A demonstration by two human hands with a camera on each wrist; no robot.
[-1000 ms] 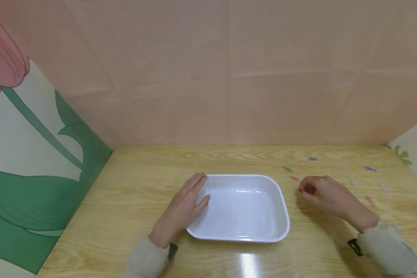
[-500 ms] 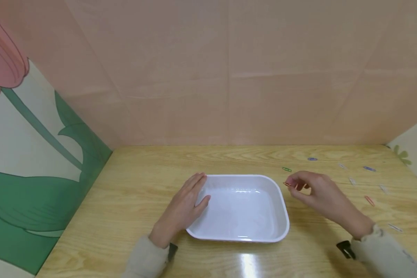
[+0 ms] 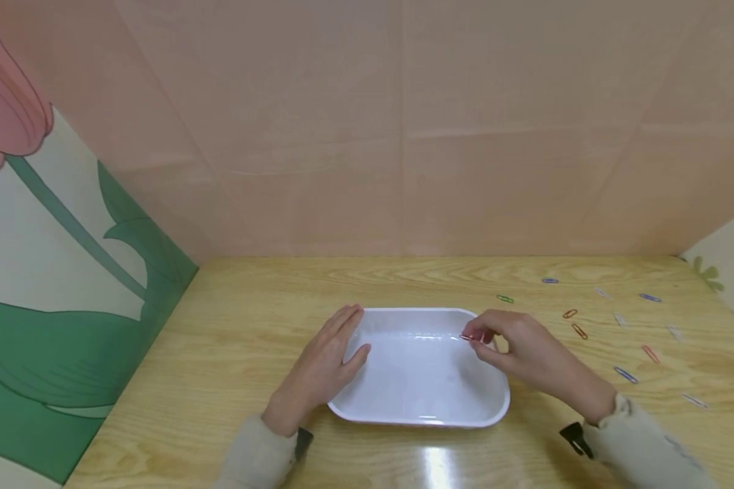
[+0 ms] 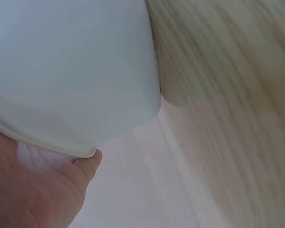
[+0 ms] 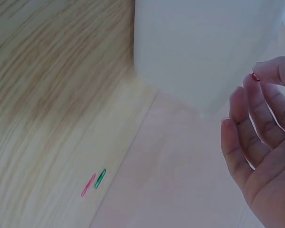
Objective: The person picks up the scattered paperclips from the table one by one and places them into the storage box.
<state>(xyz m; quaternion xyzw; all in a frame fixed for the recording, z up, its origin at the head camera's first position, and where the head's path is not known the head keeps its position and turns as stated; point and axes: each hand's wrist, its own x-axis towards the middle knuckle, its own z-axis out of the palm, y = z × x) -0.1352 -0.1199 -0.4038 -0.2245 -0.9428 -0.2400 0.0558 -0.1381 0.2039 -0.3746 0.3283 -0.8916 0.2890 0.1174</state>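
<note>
Leftward swept the right hand (image 3: 529, 343), from just outside the glossy white rounded-rectangular tray (image 3: 418, 384) to over its right end; between thumb and fingertips we saw it pinch a small red looped paper clip (image 3: 467, 337), held above the tray's inside; its shift let us spot two orange-red oval paper clips (image 3: 580, 331) and a blue oval paper clip (image 3: 626, 375) on the pale wood-grain table (image 3: 238, 326); meanwhile we watched the left hand (image 3: 321, 356) stay put, fingers straight and uncurled along the tray's left rim, thumb reaching over the inside; beyond the tray's far right corner we had a slim green paper clip (image 3: 505, 299); from the right wrist we caught a pink looped paper clip (image 5: 88, 185) just beside it; farther right, we followed four whitish paper clips (image 3: 695, 401), spread well apart.
</note>
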